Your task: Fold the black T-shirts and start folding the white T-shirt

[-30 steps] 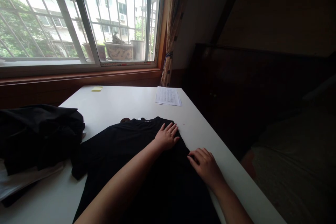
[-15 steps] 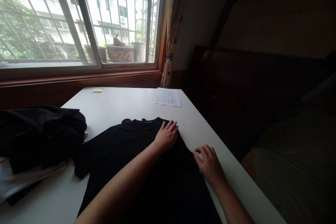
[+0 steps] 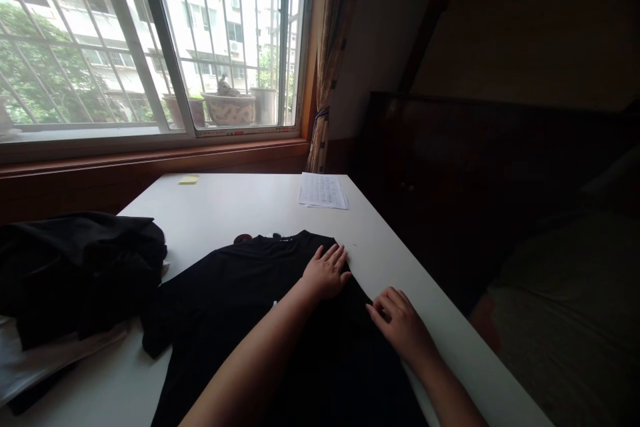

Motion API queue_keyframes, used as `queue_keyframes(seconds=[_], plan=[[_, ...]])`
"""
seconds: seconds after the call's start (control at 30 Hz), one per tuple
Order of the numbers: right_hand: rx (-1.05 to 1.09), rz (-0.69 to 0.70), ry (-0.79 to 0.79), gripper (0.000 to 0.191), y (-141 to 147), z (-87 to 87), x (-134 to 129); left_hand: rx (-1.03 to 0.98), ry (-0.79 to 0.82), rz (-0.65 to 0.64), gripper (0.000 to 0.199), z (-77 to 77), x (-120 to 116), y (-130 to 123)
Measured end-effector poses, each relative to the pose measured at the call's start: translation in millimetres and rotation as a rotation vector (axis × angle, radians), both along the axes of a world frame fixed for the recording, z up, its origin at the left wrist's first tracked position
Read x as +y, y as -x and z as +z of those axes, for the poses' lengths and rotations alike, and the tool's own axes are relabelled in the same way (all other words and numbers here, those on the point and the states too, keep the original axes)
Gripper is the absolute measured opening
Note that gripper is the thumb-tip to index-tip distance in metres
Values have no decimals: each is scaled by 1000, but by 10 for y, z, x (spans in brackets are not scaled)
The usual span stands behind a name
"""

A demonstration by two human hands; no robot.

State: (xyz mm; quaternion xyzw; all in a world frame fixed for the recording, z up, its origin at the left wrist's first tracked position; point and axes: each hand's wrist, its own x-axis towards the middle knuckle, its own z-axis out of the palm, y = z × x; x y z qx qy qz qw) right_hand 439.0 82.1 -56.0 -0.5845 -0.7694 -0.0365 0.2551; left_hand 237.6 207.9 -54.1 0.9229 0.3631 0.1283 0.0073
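A black shirt (image 3: 240,307) lies spread on a white table (image 3: 250,203). My left hand (image 3: 326,272) rests palm down near its collar, fingers slightly spread; my right hand (image 3: 397,320) curls at its edge, and I cannot tell whether it pinches cloth.

The black shirt (image 3: 340,347) runs off below — hem unseen.
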Motion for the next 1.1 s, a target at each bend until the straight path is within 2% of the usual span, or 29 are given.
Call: queue_keyframes(seconds=[0.27,0.4,0.5,0.6,0.7,0.8,1.1], plan=[[46,-39,93,26,-12,49,-25,-14,-28,101,62,-20,206,20],[98,-29,117,25,-33,59,-29,-8,-57,111,60,20,216,40],[165,-5,114,25,-53,45,-16,-3,-83,98,58,93,90,30],[238,-7,103,30,-74,30,3,-34,-118,-8,56,129,-162,-23],[283,-20,101,35,-93,27,10,-58,-84,-137,59,83,-410,-98],[301,-31,127,38,-103,33,0,-49,-28,-142,62,13,-492,-135],[333,-45,156,43,-55,101,-38,-32,8,50,61,26,-40,-67]])
